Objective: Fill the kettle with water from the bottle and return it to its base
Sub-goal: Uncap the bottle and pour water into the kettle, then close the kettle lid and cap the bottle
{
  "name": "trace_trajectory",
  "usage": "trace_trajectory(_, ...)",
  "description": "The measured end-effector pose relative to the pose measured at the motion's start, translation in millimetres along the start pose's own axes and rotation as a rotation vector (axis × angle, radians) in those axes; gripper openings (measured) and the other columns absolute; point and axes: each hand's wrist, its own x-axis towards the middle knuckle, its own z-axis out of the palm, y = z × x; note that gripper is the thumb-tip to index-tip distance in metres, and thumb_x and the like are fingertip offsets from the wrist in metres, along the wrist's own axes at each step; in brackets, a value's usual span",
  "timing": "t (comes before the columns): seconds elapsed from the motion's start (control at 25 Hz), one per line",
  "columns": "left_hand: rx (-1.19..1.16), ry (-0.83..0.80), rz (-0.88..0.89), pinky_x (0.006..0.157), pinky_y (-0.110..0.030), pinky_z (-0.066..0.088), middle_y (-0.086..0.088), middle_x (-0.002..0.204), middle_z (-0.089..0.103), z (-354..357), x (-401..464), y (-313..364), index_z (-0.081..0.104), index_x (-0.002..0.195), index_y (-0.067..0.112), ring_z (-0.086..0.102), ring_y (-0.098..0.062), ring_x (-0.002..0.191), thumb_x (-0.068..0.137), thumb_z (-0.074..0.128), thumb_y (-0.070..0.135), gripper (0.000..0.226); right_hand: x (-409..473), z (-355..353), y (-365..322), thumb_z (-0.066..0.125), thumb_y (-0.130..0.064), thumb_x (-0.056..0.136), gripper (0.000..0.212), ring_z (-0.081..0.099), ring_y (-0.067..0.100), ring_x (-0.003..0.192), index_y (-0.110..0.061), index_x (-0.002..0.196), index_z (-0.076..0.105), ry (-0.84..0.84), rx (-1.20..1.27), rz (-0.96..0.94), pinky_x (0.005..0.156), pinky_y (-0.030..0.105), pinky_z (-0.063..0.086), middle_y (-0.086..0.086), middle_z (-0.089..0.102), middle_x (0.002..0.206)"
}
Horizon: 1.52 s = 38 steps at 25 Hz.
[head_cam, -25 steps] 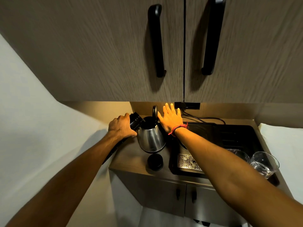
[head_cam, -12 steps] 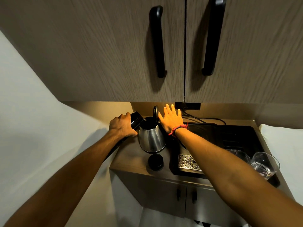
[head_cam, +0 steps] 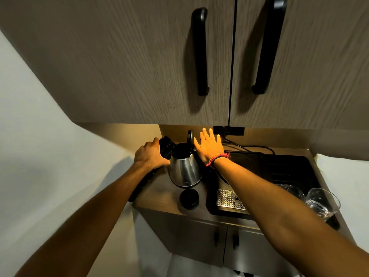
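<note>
A stainless steel kettle [head_cam: 184,170] stands on the counter with its black lid [head_cam: 190,135] flipped up. My left hand [head_cam: 149,154] grips a black bottle [head_cam: 167,145], tilted with its mouth at the kettle's open top. The bottle's lower body runs back under my forearm. On the kettle's right, my right hand [head_cam: 209,145] is spread flat with the fingers apart, and its thumb side is against the raised lid. It holds nothing. A small round black cap [head_cam: 189,198] lies on the counter in front of the kettle.
A black tray [head_cam: 279,166] with a perforated metal drip plate [head_cam: 227,198] fills the counter's right side, partly under my right arm. Two clear glasses [head_cam: 321,200] sit at its right end. Wall cabinets with black handles [head_cam: 200,50] hang low overhead. A cable [head_cam: 249,146] runs along the back.
</note>
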Motion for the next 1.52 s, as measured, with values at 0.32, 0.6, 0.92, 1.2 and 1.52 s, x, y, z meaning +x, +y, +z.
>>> trace_trajectory(0.32, -0.716, 0.152, -0.255, 0.084, -0.037, 0.055, -0.009, 0.118, 0.067, 47.4, -12.9, -24.0, 0.054, 0.127, 0.019, 0.065, -0.029, 0.105, 0.052, 0.091, 0.043, 0.087, 3.4, 2.5, -8.2, 0.033, -0.024, 0.101, 0.058, 0.002, 0.044, 0.149, -0.010, 0.153, 0.012, -0.040, 0.078, -0.112, 0.119, 0.061, 0.015, 0.013, 0.000, 0.164)
trace_trajectory(0.6, -1.019, 0.262, -0.327, 0.101, -0.046, 0.051, -0.007, 0.128, 0.066, 76.5, -26.7, -51.5, 0.054, 0.135, 0.019, 0.061, -0.029, 0.119, 0.053, 0.097, 0.028, 0.093, 11.4, 6.7, -40.2, 0.019, -0.055, 0.098, 0.068, 0.014, 0.032, 0.150, -0.014, 0.152, 0.022, -0.086, 0.162, -0.058, 0.120, 0.056, 0.015, 0.005, 0.011, 0.165)
trace_trajectory(0.92, -0.942, 0.574, -0.107, 0.107, -0.035, 0.042, 0.002, 0.146, 0.047, 30.2, -24.2, -45.2, 0.033, 0.146, 0.028, 0.045, -0.013, 0.134, 0.077, 0.073, 0.059, 0.085, -2.0, 31.6, -35.3, 0.012, -0.051, 0.100, 0.063, 0.008, 0.025, 0.152, -0.020, 0.154, 0.013, 0.061, 0.013, -0.193, 0.124, 0.051, 0.009, 0.000, 0.008, 0.165)
trace_trajectory(1.2, -0.115, 0.146, 0.272, 0.125, -0.043, 0.013, -0.016, 0.167, 0.003, 48.3, -0.5, 46.9, 0.003, 0.157, 0.003, 0.000, -0.029, 0.154, 0.092, 0.056, 0.031, 0.088, -9.3, 34.3, -31.1, 0.018, -0.042, 0.102, 0.057, 0.007, 0.023, 0.153, -0.022, 0.155, 0.010, 0.042, -0.011, -0.192, 0.122, 0.055, 0.007, -0.003, 0.008, 0.165)
trace_trajectory(1.52, -0.128, -0.214, 0.174, 0.124, -0.048, 0.001, -0.014, 0.166, -0.015, 77.2, 13.0, 39.5, -0.015, 0.156, 0.007, -0.009, -0.028, 0.154, 0.076, 0.075, 0.039, 0.125, -6.0, 33.1, -38.3, 0.019, -0.038, 0.102, 0.056, 0.008, 0.028, 0.152, -0.019, 0.154, 0.011, 0.009, -0.130, -0.178, 0.121, 0.058, 0.009, 0.001, 0.003, 0.165)
